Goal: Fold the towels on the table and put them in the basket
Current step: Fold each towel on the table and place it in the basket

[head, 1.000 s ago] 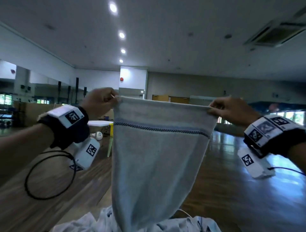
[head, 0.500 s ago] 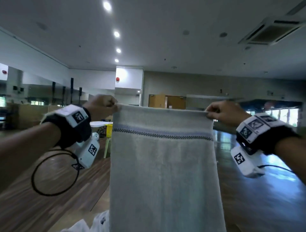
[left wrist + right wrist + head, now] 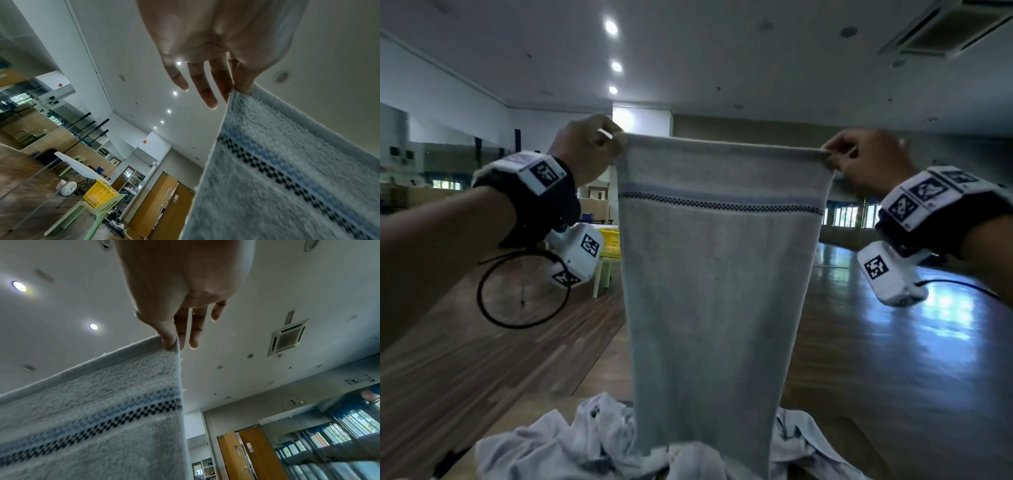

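Note:
A pale grey towel (image 3: pixel 715 291) with a blue and black checked stripe hangs full length in front of me, held up by its two top corners. My left hand (image 3: pixel 599 144) pinches the top left corner between thumb and forefinger (image 3: pixel 244 84); the other fingers stick out straight. My right hand (image 3: pixel 859 161) pinches the top right corner (image 3: pixel 170 344) the same way. The towel's lower end reaches a heap of crumpled pale towels (image 3: pixel 571 442) on the table (image 3: pixel 606 373). A yellow basket (image 3: pixel 610 242) (image 3: pixel 99 194) stands on a green chair far off at the left.
The green plastic chair (image 3: pixel 90 212) under the basket stands on a wooden floor (image 3: pixel 893 342). A white folding table (image 3: pixel 80 168) and a white fan (image 3: pixel 68 188) are behind it. A black cable loop (image 3: pixel 524 291) hangs from my left wrist.
Both hands have risen slightly with the towel still stretched between them. My view has tipped down, so the heap of towels on the table shows again below.

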The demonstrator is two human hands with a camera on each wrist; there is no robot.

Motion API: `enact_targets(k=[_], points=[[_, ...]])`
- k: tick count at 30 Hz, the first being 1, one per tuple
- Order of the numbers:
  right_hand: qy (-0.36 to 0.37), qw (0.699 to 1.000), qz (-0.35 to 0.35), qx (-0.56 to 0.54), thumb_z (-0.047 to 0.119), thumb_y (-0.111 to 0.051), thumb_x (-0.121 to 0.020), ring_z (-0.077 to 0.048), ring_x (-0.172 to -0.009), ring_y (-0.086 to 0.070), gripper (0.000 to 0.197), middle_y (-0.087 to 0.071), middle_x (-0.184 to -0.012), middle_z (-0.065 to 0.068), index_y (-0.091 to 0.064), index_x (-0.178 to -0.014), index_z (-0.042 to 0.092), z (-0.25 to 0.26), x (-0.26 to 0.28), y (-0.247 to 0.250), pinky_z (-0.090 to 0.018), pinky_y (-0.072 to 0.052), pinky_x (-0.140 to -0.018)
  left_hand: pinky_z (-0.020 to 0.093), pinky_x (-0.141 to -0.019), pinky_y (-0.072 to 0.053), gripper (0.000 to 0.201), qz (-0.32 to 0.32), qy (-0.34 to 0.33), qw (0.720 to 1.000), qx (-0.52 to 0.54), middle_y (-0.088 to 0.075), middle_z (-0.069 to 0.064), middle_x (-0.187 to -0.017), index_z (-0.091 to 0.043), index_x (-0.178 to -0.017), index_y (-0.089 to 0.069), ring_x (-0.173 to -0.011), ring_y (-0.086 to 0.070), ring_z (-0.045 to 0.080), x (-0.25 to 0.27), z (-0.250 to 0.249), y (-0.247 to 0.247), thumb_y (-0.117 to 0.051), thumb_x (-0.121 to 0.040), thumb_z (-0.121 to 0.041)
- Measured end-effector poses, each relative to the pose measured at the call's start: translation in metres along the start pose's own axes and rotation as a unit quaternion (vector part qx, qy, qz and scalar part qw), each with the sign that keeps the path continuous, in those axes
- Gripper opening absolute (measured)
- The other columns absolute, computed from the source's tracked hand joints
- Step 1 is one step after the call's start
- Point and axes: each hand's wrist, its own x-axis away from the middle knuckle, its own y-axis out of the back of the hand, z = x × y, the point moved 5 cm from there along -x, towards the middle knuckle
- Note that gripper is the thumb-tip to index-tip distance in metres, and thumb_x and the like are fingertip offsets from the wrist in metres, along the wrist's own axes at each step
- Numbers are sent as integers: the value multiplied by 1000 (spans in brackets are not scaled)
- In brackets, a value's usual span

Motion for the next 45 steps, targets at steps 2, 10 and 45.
enact_targets(k=[2,10,45], points=[[-3,1000,11,2,34,-59,-89,-22,-105,-58,17,-66,-100,2,-66,-101,24,1,3,4,-47,-16,-107,21,-57,-42,21,8,-4,1000,-7,-63,2,-86,-16,-100,-60,-66,-58,9,3,-1,3,-52,-92,-34],[-3,995,94,-35,31,-62,-87,-21,-98,-58,11,-61,-90,5,-66,-96,26,0,31,-15,-47,-20,-109,39,-75,-51,24,106,0,994,-2,-62,12,-92,-4,-101,-58,-82,-59,27,35,16,-4,-54,-92,-26],[-143,849,507,-34,18,-69,-76,-23,-89,-58,24,-56,-78,11,-55,-62,33,-113,436,-361,-56,-41,-90,36,-88,-38,14,483,105,855,-155,-62,8,-101,-16,-94,-63,-96,-54,29,405,240,-268,-53,-85,-20]])
